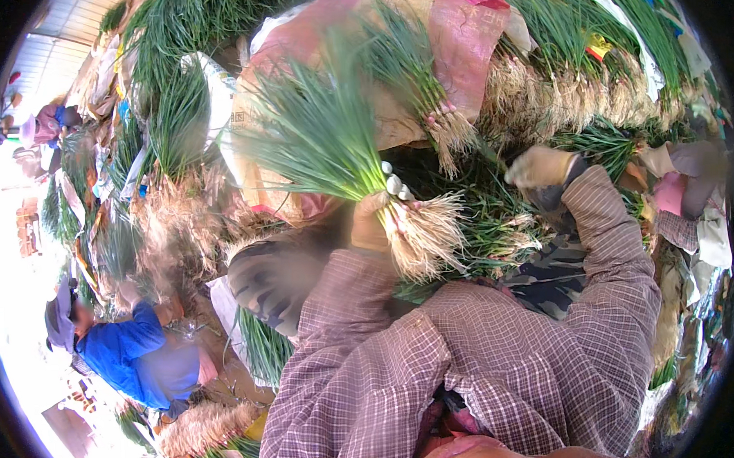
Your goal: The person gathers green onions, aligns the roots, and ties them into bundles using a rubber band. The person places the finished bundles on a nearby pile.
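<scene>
My left hand [370, 221], in a tan glove, grips a bunch of green onions [364, 174] near its white stems. The bunch has long green leaves pointing up and away and a tuft of pale roots beside the hand. Out to the right, my right hand [539, 167], gloved too, is curled above loose green onions [502, 235]; whether something thin is in its fingers cannot be told. A smaller bunch of green onions [438, 103] lies on a pink and tan woven sack [463, 47] in front of me.
Many green onions with roots [582, 90] are stacked at the upper right, and more [178, 127] at the upper left. A person in blue [127, 356] sits at the left. Another person [679, 197] is at the right edge. My knee [277, 282] is beside my left arm.
</scene>
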A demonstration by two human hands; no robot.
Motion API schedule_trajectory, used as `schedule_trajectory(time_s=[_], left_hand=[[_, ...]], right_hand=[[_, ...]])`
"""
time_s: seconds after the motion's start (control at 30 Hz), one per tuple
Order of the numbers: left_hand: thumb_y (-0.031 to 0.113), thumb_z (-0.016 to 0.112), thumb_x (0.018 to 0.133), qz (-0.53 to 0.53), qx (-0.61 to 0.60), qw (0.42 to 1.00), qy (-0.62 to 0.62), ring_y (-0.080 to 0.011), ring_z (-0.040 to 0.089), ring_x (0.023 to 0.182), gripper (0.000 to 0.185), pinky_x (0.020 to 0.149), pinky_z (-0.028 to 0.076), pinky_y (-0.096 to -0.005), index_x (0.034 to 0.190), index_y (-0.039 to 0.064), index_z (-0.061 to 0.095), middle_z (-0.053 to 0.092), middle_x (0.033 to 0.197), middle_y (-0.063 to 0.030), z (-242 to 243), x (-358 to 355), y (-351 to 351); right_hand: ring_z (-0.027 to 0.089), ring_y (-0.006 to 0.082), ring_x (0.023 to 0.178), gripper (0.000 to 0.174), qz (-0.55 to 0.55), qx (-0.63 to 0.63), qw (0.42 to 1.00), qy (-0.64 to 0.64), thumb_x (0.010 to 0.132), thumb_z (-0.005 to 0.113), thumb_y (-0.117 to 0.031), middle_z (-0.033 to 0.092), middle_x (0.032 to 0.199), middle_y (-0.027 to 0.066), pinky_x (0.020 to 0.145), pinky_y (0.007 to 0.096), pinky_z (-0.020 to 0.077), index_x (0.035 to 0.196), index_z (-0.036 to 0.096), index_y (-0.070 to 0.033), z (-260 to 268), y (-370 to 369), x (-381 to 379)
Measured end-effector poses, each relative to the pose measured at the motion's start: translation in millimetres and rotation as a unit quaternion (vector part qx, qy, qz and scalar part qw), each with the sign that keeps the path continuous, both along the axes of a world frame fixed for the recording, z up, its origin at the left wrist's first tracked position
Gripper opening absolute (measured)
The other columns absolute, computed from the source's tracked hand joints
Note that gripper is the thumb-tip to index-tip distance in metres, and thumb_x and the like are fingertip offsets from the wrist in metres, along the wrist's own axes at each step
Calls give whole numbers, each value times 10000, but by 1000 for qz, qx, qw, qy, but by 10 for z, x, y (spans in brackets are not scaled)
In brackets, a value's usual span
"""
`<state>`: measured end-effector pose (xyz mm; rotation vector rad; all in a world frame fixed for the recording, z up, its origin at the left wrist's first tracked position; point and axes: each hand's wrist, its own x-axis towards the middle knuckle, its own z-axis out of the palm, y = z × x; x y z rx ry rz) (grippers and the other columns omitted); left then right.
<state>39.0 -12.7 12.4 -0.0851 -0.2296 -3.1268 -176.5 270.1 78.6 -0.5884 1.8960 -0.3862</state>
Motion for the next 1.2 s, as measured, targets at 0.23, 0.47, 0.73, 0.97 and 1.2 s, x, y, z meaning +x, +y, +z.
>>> schedule_trajectory(time_s=[0.23,0.47,0.73,0.97,1.2], left_hand=[[84,698,770,4,-53,997,-59,-247,607,898,654,821,534,-494,1342,64,382,592,898,-64,-31,-45,81],[61,662,770,29,-61,992,-110,-238,613,876,707,804,545,-460,1387,1,323,615,911,-65,101,-2,123],[79,690,749,6,-33,998,-49,-301,618,971,525,830,532,-507,1221,21,466,629,973,-116,7,-2,86],[87,661,767,5,-122,984,-130,-344,549,1143,436,878,524,-486,1172,0,526,578,1198,-203,75,15,228],[36,623,756,-25,-81,975,-205,-324,611,973,458,806,553,-463,1195,-24,507,617,1017,-163,45,77,196]], right_hand=[[602,253,1053,384,-222,-381,891,112,896,520,-203,621,1155,150,908,278,455,1251,565,-66,-761,-624,-190],[614,246,969,366,-163,-243,941,171,857,611,-330,662,1049,119,856,356,459,1090,649,-49,-843,-1282,-311],[573,72,811,244,-279,-304,889,198,869,664,-211,665,890,-14,756,239,456,1030,679,-28,-287,-798,-101],[627,183,743,213,-79,-342,862,365,856,648,-224,661,832,70,678,302,501,962,671,-41,-161,-871,1061],[639,198,810,314,43,-402,902,149,915,537,-321,668,941,68,697,313,512,1093,651,-89,-170,-876,1014]])
